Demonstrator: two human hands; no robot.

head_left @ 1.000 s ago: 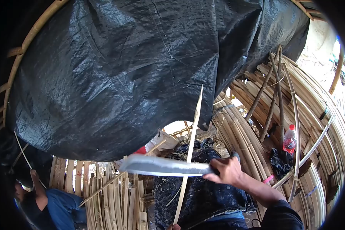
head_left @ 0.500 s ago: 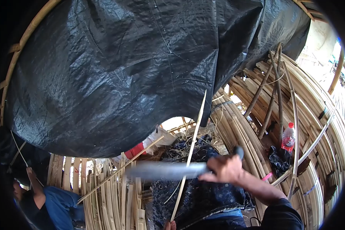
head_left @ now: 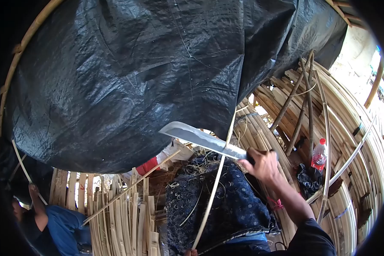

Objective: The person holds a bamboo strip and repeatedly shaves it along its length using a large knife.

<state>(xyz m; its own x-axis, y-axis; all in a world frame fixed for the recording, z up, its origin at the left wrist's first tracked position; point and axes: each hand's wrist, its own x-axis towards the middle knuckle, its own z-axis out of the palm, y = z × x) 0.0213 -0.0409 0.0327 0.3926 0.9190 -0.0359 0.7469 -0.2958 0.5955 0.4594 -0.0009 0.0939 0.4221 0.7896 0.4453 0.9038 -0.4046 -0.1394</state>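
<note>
My right hand (head_left: 264, 165) is closed round the handle of a large machete (head_left: 200, 138). The blade points to the left and crosses the upper part of a thin bamboo strip (head_left: 214, 190). At the bottom edge, my left hand (head_left: 191, 252) grips the strip's lower end; only its fingertips show. The strip slants up and slightly right over a dark patterned cloth (head_left: 239, 192) on my lap, where curled shavings lie.
A black tarp (head_left: 136, 77) hangs in front. Split bamboo (head_left: 123, 222) stands at the left, beside a seated person (head_left: 66, 226) holding a thin stick. On the right are long bamboo stacks (head_left: 345, 123), leaning poles (head_left: 309, 102) and a red-capped bottle (head_left: 319, 154).
My right hand and the machete have moved up and slightly right, and the blade now tilts upward to the left. The bamboo strip's upper end has shifted right.
</note>
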